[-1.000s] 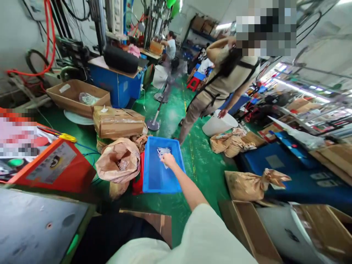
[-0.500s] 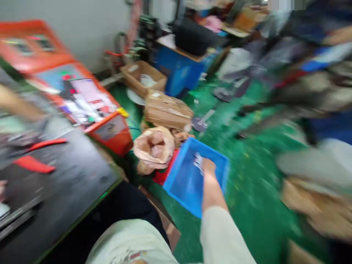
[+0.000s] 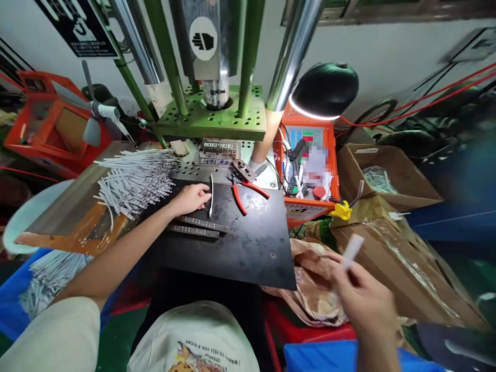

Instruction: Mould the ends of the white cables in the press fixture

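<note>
My left hand point(image 3: 190, 199) rests low over the black work table point(image 3: 251, 248) with its fingers curled. A thin, slightly bent white strip point(image 3: 211, 196) lies at its fingertips and appears pinched there. Off the table's right side, my right hand point(image 3: 368, 299) is blurred by motion, its thumb and fingers closed on a white strip point(image 3: 353, 249). To the left is a big heap of white strips point(image 3: 134, 181). Two slotted metal bars point(image 3: 194, 230) lie just in front of my left hand. Red-handled pliers point(image 3: 242, 194) are on the right of the table.
A green press point(image 3: 213, 121) stands over a metal die point(image 3: 220, 150), with a lit lamp point(image 3: 327, 90) beside it. An orange control box point(image 3: 310, 206), cardboard boxes point(image 3: 403, 258), a paper sack point(image 3: 310, 305) and a blue bin point(image 3: 321, 356) are on the right. More strips fill a blue bin point(image 3: 15, 310) on the left.
The view has swung left from the floor and blue bin to the press table. My right hand has come up out of the bin. My left hand now lies beside a strip on the table.
</note>
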Tool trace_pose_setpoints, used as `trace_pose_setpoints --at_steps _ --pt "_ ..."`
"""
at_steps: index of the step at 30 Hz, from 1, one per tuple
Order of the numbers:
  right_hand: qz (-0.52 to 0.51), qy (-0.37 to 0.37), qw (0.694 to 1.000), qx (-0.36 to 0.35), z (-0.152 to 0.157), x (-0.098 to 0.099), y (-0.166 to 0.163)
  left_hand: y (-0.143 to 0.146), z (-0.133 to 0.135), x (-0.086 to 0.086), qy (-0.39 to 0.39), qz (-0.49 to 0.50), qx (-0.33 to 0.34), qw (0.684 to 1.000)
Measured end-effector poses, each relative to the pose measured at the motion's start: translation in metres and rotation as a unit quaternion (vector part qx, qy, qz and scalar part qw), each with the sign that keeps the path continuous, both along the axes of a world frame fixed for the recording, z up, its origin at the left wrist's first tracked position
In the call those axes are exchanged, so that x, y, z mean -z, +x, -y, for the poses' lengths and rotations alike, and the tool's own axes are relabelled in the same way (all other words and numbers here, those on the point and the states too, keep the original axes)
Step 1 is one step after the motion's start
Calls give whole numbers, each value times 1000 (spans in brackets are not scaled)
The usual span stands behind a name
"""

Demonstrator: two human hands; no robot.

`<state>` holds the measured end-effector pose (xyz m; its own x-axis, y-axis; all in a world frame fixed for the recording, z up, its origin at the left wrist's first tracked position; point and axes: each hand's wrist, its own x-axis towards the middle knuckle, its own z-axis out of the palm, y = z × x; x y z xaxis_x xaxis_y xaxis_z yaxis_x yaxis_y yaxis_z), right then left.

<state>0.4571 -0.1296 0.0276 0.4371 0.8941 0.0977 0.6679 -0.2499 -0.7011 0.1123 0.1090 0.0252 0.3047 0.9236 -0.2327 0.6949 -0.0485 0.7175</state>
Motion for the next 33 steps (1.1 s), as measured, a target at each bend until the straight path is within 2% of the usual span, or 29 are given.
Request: trace_pose_setpoints --at_steps 1,3,5,8,10,13,16,19,21,23,25,26,28,30,31,33 --pt "-14 1 999 -37 -25 -5 -17 -9 -1 -5 15 -5 0 1000" --pt "-20 -16 984 -175 -84 -12 -60 -34 -1 -17 71 -32 -2 997" --pt "29 -27 965 -258 -142 -16 -105 -59 -3 -25 151 -86 10 985" --pt "148 -82 941 -293 -202 -15 -157 -77 -7 -25 222 -166 77 958" --pt "227 -116 925 -281 -220 -12 -176 -75 -12 -17 219 -190 124 949" --pt "291 -87 915 -266 -224 -6 -186 -60 -19 -2 210 -212 162 941" --pt "266 -40 916 -297 -223 -6 -185 -45 -22 5 199 -218 178 939" --pt "227 -41 922 -312 -233 -12 -189 -37 -21 3 186 -238 180 936" --pt "214 -43 924 -314 -242 -21 -197 -40 -15 -8 175 -241 187 936" --pt "219 -46 911 -346 -245 -31 -206 -52 -3 -26 165 -223 215 936" --pt "239 -63 878 -411 -239 -40 -212 -76 17 -49 134 -175 266 938" --pt "251 -77 857 -443 -233 -43 -212 -91 28 -60 92 -129 304 939" --pt "269 -109 826 -484 -215 -47 -209 -122 47 -76 9 -79 318 945" --pt "274 -137 813 -496 -194 -45 -198 -148 57 -80 -45 -45 317 946" --pt "269 -146 812 -497 -184 -42 -191 -157 58 -77 -47 -41 307 950" --pt "246 -150 820 -494 -166 -34 -175 -162 55 -64 1 -52 280 959"
